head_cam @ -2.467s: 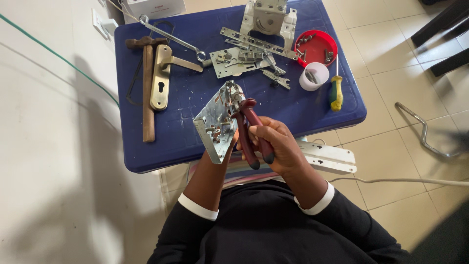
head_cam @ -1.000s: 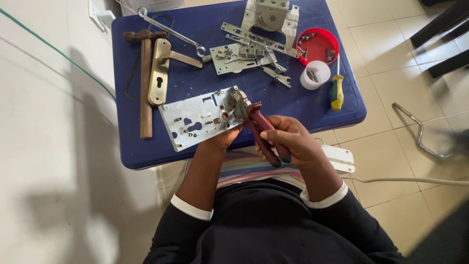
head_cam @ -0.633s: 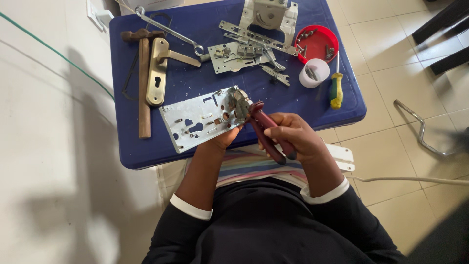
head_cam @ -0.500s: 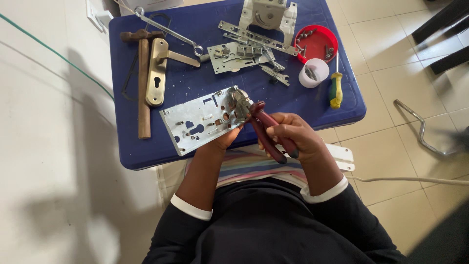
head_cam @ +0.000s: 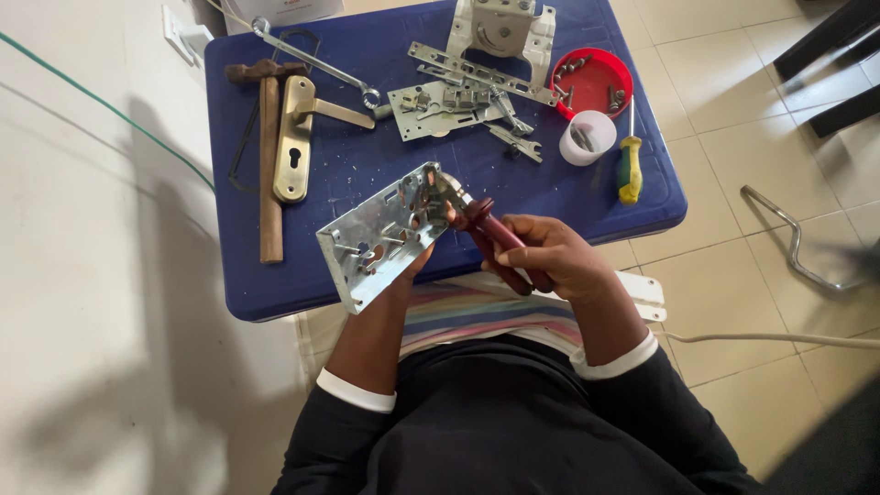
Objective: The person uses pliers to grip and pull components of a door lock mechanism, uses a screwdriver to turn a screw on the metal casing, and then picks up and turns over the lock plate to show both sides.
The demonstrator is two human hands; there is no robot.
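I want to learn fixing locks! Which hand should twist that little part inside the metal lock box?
Probably the right hand: it already grips the red-handled pliers, whose tips sit at the lock case. The left hand is underneath, propping the case up.

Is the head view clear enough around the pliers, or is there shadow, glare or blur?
Head view: sharp and evenly lit. The pliers in the right hand and the metal lock case, propped by the left hand, read clearly. Soft shadows fall on the floor at left; mild sheen on the blue table.

Single head-worn view, looking steeply down, close over lap and blue table (head_cam: pixel 367 183), floor around
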